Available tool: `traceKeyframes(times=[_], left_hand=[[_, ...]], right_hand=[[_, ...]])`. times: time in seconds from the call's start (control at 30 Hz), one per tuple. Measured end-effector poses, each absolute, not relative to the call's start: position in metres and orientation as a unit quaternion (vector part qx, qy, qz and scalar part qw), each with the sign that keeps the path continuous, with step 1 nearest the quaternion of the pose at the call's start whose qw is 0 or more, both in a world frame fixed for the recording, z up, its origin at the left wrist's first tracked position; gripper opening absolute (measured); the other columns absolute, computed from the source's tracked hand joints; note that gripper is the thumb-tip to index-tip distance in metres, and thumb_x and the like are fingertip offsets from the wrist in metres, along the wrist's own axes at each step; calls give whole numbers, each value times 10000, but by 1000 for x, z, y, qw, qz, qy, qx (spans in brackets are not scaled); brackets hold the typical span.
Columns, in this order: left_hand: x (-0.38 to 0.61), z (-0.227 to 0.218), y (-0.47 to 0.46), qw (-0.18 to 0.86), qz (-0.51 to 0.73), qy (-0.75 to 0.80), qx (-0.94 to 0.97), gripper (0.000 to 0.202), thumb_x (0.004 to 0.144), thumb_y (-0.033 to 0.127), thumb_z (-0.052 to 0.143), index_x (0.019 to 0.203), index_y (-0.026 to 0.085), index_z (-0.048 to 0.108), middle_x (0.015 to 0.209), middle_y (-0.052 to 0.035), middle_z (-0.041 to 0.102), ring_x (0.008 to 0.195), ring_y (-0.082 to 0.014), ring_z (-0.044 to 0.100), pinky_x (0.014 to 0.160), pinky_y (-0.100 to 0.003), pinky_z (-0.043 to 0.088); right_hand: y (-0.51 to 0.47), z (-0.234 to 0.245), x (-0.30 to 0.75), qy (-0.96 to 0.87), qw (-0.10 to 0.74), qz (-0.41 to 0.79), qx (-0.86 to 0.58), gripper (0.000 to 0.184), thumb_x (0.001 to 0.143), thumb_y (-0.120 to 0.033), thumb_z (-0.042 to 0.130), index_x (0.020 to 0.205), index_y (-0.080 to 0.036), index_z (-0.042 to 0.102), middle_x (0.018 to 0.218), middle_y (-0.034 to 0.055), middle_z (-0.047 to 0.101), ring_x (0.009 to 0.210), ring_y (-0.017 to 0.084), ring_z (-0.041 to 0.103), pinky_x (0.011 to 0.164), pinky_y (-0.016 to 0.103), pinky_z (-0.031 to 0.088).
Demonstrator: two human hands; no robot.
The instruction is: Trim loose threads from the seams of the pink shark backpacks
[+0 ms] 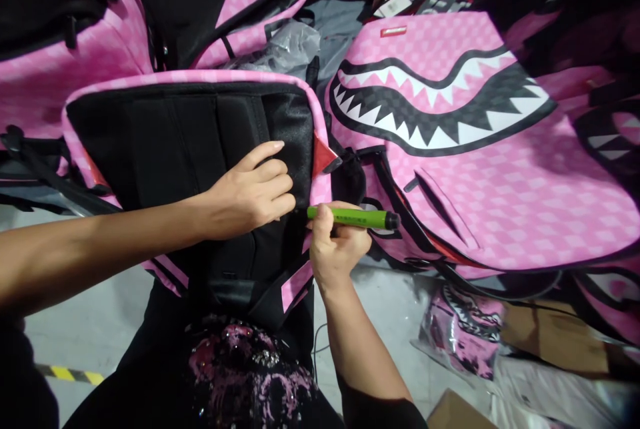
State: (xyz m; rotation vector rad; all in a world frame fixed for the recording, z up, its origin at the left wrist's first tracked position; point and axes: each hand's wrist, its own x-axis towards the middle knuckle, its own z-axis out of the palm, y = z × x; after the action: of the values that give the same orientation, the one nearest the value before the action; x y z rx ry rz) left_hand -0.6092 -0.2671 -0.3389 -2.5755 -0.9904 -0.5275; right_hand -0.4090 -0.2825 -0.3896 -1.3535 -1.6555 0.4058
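Backpack (173, 142) lies back-panel up in front of the person, lower edge over the legs. Left hand (255, 192): palm down on the black panel, near the right edge, fingers curled; thumb mostly hidden, can't tell if it pinches fabric or only presses. Right hand (340, 249): closed around a green marker (355, 217), just outside the same edge, thumb on top of the barrel. Marker's black end points right, away from the backpack; other end sits at the pink trim (200, 76), below the red corner tab (323, 154). Tip detail too small to tell.

Step looks like close pen work at that edge. To do it well: left fingers should keep the panel flat and taut beside the seam, clear of the pen; marker low, short light strokes, ink off the pink.

Backpack is under the left hand, touching; its right edge is right beside the right hand. Shark-mouth bag (550, 196) lies to the right, beyond the marker.
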Motion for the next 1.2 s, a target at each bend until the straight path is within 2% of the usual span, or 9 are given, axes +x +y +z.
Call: traceKeyframes(times=[0.17,0.33,0.53,0.7,0.9,1.03,1.2], left_hand=[[-609,-338,-268,169,-172,-355,-903,234,973,244,510,752,210,578,757,25,568,872,-164,592,1163,-436,394],[-608,-338,-267,157,-168,-359,-905,249,987,238,474,761,205,573,767,24,546,888,-159,580,1181,-436,362],[-608,-339,-266,134,-144,-369,-908,257,992,216,440,777,198,581,776,29,525,917,-140,561,1227,-417,266],[-608,-337,-260,111,-132,-366,-915,245,968,193,479,747,213,584,748,31,551,853,-146,575,1199,-411,332],[-606,-338,-255,103,-146,-356,-917,275,953,151,475,705,221,572,697,35,552,788,-145,587,1156,-411,411],[-605,-339,-256,101,-131,-354,-920,278,957,158,468,707,221,573,697,36,536,793,-144,592,1171,-413,395],[-603,-336,-263,139,-103,-362,-916,262,969,187,467,740,213,591,734,27,552,866,-156,598,1187,-422,361]], right_hand=[[-285,-393,-406,-669,463,197,-547,322,961,-400,571,749,-178,670,766,44,700,601,152,665,579,276,528],[-283,-390,-404,-675,458,189,-547,271,959,-361,584,780,-176,667,775,44,702,601,144,665,572,268,529],[-280,-389,-402,-690,455,189,-530,219,943,-312,615,774,-180,663,791,39,708,630,148,686,603,272,556],[-281,-392,-401,-660,451,242,-549,133,925,-319,641,874,-196,639,807,34,705,607,154,683,562,277,552],[-280,-387,-400,-637,431,281,-574,162,927,-350,635,875,-197,634,789,29,694,587,146,675,546,266,544],[-280,-387,-400,-633,432,326,-554,151,937,-332,624,868,-197,631,766,15,687,585,139,675,539,253,535],[-280,-389,-398,-642,441,294,-555,190,938,-364,611,859,-193,633,751,22,692,533,132,640,495,253,507]])
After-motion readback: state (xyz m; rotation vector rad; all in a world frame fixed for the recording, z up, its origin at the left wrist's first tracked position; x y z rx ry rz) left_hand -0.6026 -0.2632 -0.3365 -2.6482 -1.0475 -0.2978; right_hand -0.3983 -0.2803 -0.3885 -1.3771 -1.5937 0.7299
